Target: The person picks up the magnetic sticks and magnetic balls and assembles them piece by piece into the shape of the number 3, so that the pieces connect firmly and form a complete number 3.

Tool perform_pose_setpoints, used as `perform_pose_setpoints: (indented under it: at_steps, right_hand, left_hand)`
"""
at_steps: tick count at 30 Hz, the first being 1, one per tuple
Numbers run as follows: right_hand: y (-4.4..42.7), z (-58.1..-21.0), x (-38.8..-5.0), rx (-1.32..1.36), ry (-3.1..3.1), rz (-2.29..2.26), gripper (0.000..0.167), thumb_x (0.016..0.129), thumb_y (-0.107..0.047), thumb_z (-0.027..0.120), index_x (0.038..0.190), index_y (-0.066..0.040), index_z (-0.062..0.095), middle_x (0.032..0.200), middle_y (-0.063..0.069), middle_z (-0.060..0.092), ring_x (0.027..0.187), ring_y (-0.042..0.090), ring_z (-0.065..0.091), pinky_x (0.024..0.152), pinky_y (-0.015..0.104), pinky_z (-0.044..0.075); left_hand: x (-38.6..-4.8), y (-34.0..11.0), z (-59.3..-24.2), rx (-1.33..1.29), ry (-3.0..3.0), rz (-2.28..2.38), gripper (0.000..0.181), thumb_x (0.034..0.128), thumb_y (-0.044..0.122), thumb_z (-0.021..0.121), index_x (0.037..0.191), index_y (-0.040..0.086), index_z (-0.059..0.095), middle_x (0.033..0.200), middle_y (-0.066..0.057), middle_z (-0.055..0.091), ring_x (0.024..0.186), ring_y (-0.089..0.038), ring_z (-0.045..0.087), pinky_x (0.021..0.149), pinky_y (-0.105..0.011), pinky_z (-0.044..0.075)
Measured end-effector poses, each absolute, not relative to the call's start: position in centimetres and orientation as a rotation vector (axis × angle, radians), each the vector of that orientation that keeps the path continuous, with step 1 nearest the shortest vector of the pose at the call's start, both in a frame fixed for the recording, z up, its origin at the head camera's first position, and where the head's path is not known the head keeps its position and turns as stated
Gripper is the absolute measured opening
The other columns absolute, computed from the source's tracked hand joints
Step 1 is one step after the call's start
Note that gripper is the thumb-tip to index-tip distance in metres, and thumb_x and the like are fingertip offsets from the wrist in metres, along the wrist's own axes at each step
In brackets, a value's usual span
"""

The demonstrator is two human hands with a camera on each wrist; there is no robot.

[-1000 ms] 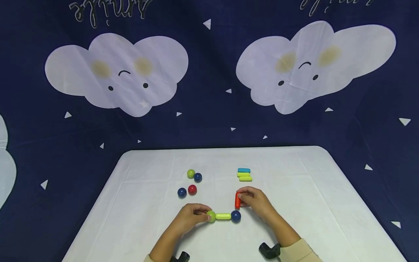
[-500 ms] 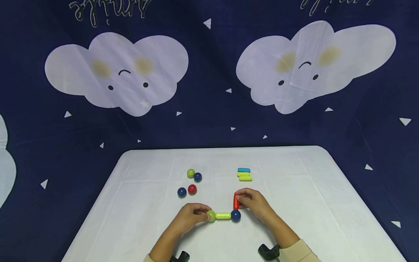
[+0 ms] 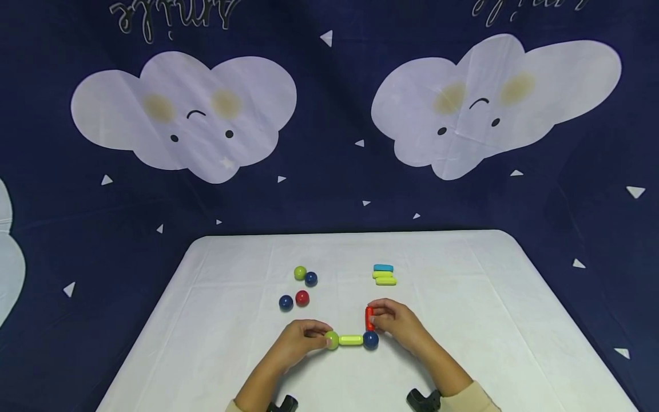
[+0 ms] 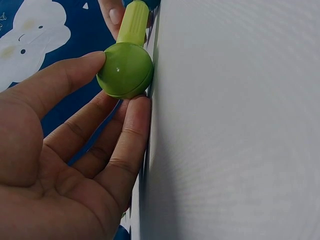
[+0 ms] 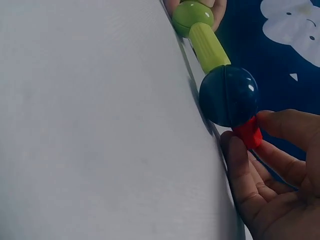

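Observation:
My left hand (image 3: pixel 304 341) pinches a green ball (image 4: pixel 125 71) between thumb and fingertips, low on the table. A yellow-green rod (image 3: pixel 351 340) joins that ball to a dark blue ball (image 5: pixel 229 96) on its right. With thumb and fingers, my right hand (image 3: pixel 395 320) grips a red rod (image 3: pixel 369 319). The rod's near end touches the far side of the blue ball, so it stands at about a right angle to the yellow-green rod. In the right wrist view only a short piece of the red rod (image 5: pixel 248 133) shows between ball and fingers.
Behind the left hand lie a green ball (image 3: pixel 300 273), two blue balls (image 3: pixel 311 278) and a red ball (image 3: pixel 302 298). A blue rod (image 3: pixel 383 268) and two yellow-green rods (image 3: pixel 385 281) lie behind the right hand. A dark cloud-print cloth (image 3: pixel 329 114) hangs beyond the white table (image 3: pixel 463 274).
My right hand has brought the red rod slightly left and toward me, from just behind the blue ball into touch with it. The left hand has stayed on the green ball.

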State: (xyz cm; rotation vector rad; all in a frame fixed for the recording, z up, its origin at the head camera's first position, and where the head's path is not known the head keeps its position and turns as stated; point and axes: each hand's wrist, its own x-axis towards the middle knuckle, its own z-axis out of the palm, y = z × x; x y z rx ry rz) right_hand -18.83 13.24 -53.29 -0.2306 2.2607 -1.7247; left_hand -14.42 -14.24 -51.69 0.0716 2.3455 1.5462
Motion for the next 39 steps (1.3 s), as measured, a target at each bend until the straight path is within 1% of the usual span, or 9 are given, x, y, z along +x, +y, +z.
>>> perform_pose_setpoints:
  at_steps: [7, 11, 15, 20, 25, 29, 32, 36, 39]
  right_hand:
    - [13.4, -53.4, -18.7, -0.256, 2.232, -1.702, 0.047, 0.091, -0.01, 0.071, 0.135, 0.0, 0.058, 0.105, 0.014, 0.069, 0.084, 0.015, 0.068, 0.07, 0.028, 0.059]
    - [13.3, -53.3, -18.4, -0.251, 2.218, -1.699, 0.054, 0.091, -0.012, 0.071, 0.14, 0.002, 0.054, 0.108, 0.014, 0.069, 0.087, 0.015, 0.069, 0.072, 0.027, 0.059]
    - [13.1, -53.2, -18.0, -0.24, 2.238, -1.678, 0.058, 0.09, -0.016, 0.073, 0.14, 0.005, 0.052, 0.114, 0.015, 0.069, 0.092, 0.015, 0.069, 0.074, 0.025, 0.058]
    - [13.1, -53.1, -17.9, -0.215, 2.293, -1.594, 0.06, 0.088, -0.019, 0.074, 0.141, 0.0, 0.054, 0.119, 0.012, 0.07, 0.094, 0.013, 0.068, 0.076, 0.022, 0.054]
    - [13.8, -53.0, -17.9, -0.274, 2.198, -1.591, 0.068, 0.09, -0.021, 0.074, 0.148, -0.001, 0.046, 0.121, 0.013, 0.065, 0.093, 0.013, 0.065, 0.074, 0.024, 0.055]
    - [14.2, -52.8, -17.9, -0.314, 2.131, -1.589, 0.071, 0.091, -0.021, 0.074, 0.151, -0.002, 0.041, 0.123, 0.013, 0.062, 0.098, 0.014, 0.064, 0.077, 0.023, 0.054]
    - [14.3, -52.7, -17.8, -0.329, 2.15, -1.559, 0.074, 0.088, -0.022, 0.077, 0.151, -0.004, 0.042, 0.12, 0.011, 0.063, 0.098, 0.015, 0.063, 0.076, 0.023, 0.052]
    - [14.4, -52.5, -17.8, -0.321, 2.179, -1.524, 0.079, 0.084, -0.023, 0.082, 0.151, -0.006, 0.043, 0.113, 0.009, 0.064, 0.094, 0.016, 0.06, 0.072, 0.023, 0.051]
    - [14.5, -52.4, -17.8, -0.315, 2.181, -1.514, 0.081, 0.083, -0.022, 0.083, 0.151, -0.006, 0.043, 0.11, 0.009, 0.063, 0.091, 0.016, 0.059, 0.068, 0.023, 0.05]
  left_hand:
    - [-14.5, -14.3, -51.8, 0.063, 2.349, 1.542, 0.028, 0.0818, 0.019, 0.083, 0.107, 0.01, 0.077, 0.091, 0.0, 0.075, 0.084, -0.011, 0.065, 0.074, -0.027, 0.052]
    - [-14.4, -14.3, -51.6, 0.064, 2.353, 1.539, 0.029, 0.0819, 0.019, 0.083, 0.108, 0.009, 0.076, 0.091, 0.0, 0.075, 0.084, -0.011, 0.065, 0.074, -0.026, 0.053]
    - [-14.3, -14.4, -51.5, 0.055, 2.352, 1.542, 0.029, 0.0818, 0.019, 0.083, 0.108, 0.009, 0.076, 0.091, 0.0, 0.075, 0.084, -0.011, 0.065, 0.074, -0.027, 0.053]
    - [-14.4, -14.5, -51.8, 0.066, 2.341, 1.551, 0.029, 0.082, 0.019, 0.083, 0.108, 0.009, 0.076, 0.09, 0.0, 0.074, 0.084, -0.012, 0.065, 0.074, -0.028, 0.052]
    - [-14.5, -14.5, -51.9, 0.079, 2.34, 1.544, 0.028, 0.0825, 0.019, 0.083, 0.108, 0.009, 0.076, 0.091, 0.0, 0.074, 0.085, -0.013, 0.065, 0.075, -0.027, 0.053]
    - [-14.4, -14.4, -51.9, 0.072, 2.341, 1.536, 0.028, 0.0824, 0.019, 0.083, 0.108, 0.01, 0.076, 0.091, 0.0, 0.074, 0.085, -0.013, 0.065, 0.075, -0.028, 0.053]
    - [-14.4, -14.4, -51.8, 0.074, 2.337, 1.539, 0.028, 0.0824, 0.019, 0.083, 0.108, 0.01, 0.076, 0.091, 0.0, 0.074, 0.084, -0.012, 0.065, 0.074, -0.028, 0.053]
    - [-14.5, -14.4, -51.7, 0.084, 2.322, 1.558, 0.028, 0.0827, 0.018, 0.082, 0.108, 0.009, 0.076, 0.091, -0.001, 0.075, 0.084, -0.012, 0.066, 0.074, -0.026, 0.053]
    - [-14.5, -14.4, -51.7, 0.086, 2.31, 1.568, 0.028, 0.0829, 0.017, 0.082, 0.108, 0.008, 0.076, 0.091, -0.001, 0.075, 0.084, -0.011, 0.066, 0.073, -0.024, 0.053]
